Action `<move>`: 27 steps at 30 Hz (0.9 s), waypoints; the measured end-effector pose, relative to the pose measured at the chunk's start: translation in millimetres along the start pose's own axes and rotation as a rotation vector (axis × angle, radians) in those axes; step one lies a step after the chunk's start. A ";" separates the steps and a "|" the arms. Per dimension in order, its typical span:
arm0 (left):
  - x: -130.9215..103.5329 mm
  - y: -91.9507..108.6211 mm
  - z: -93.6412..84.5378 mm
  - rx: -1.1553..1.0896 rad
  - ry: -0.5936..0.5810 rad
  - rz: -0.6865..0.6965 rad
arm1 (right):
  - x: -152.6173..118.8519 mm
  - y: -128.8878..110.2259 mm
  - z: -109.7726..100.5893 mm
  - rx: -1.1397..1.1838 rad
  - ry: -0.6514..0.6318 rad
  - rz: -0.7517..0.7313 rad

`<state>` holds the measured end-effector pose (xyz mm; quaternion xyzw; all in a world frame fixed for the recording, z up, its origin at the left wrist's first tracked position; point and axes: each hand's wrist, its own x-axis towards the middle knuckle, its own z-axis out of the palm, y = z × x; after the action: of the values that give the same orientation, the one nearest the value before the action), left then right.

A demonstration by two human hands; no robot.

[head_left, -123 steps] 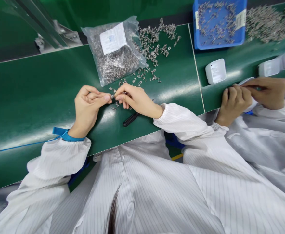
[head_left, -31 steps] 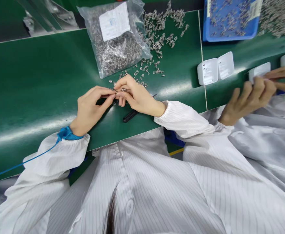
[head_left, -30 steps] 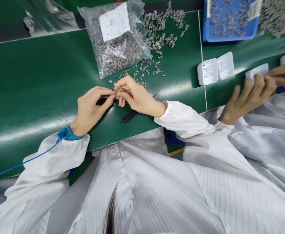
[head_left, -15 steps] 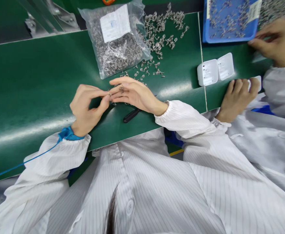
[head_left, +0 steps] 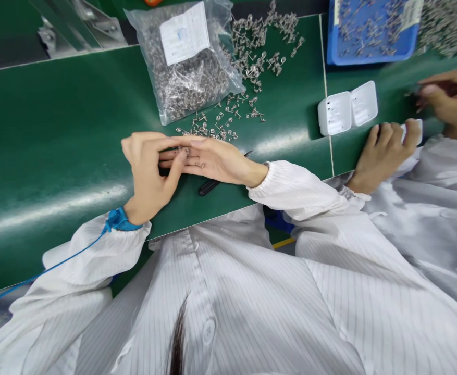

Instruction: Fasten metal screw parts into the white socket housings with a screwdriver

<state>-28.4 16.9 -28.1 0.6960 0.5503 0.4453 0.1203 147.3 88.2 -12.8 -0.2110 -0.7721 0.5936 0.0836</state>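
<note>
Showing, from left to right, a left hand (head_left: 146, 172) in a blue wrist strap (head_left: 121, 220), shifted rightward above the green surface (head_left: 56, 130), from the tips of the right fingers to a place over the palm. Note left thumb lowered among small metal parts (head_left: 200, 165); cannot tell whether grasping one or just letting go. Note next a right hand (head_left: 226, 164), turned palm up and flattened since the earlier two-handed pinch, with fingers extended and released, bearing those loose pieces on fingers and palm. Read this change, as a judgement, as passing from joint gripping to handling within the palm, with right hand serving as a tray. Compare, at far right, a co-worker's right hand (head_left: 455, 99), drawn back from beside the blue bin (head_left: 371, 58).

Regard as obscured, again from left: an orange object (head_left: 152, 2), cut off at the upper edge; print on the label (head_left: 185, 32) of the plastic bag (head_left: 189, 83), too small to read; pieces under left thumb, largely covered; a black-handled tool (head_left: 208, 187), partly hidden beneath right hand; a white object (head_left: 419, 131), mostly masked by a co-worker's left hand (head_left: 382, 156); and something dark (head_left: 414, 96), blurred at the neighbouring fingertips.
</note>
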 end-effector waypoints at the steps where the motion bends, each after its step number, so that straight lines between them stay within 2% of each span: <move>1: 1.6 0.5 -0.7 0.009 0.006 -0.022 | 0.8 3.0 0.2 0.109 0.055 -0.013; 4: 4.7 1.2 -0.1 -0.001 0.003 -0.098 | 2.4 13.1 4.7 0.460 0.250 -0.032; 8: 4.3 1.5 0.7 -0.033 -0.028 -0.082 | 0.5 15.1 7.8 0.565 0.270 -0.031; 11: 4.8 -0.5 -2.6 -0.049 -0.014 -0.020 | -3.9 6.9 -0.6 0.655 0.272 0.002; 13: 6.8 -4.1 -5.8 -0.049 0.037 0.019 | -6.6 2.0 -9.8 0.767 0.324 -0.002; 15: 9.2 -9.1 -7.8 -0.026 0.030 0.043 | -8.1 0.6 -18.7 0.900 0.410 -0.046; 18: 10.9 -15.8 -6.6 0.040 -0.116 0.013 | -8.3 3.5 -26.6 1.026 0.497 -0.092; 23: 10.1 -13.9 -1.4 0.107 -0.293 -0.111 | -8.3 2.4 -24.5 1.061 0.479 -0.081; 27: 12.0 -8.4 -2.9 0.196 -0.397 -0.203 | -9.1 -4.1 -21.8 1.199 0.494 -0.073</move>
<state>-36.2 29.5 -26.1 0.7193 0.6237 0.2297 0.2021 162.8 102.6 -1.7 -0.2317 -0.2714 0.8525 0.3821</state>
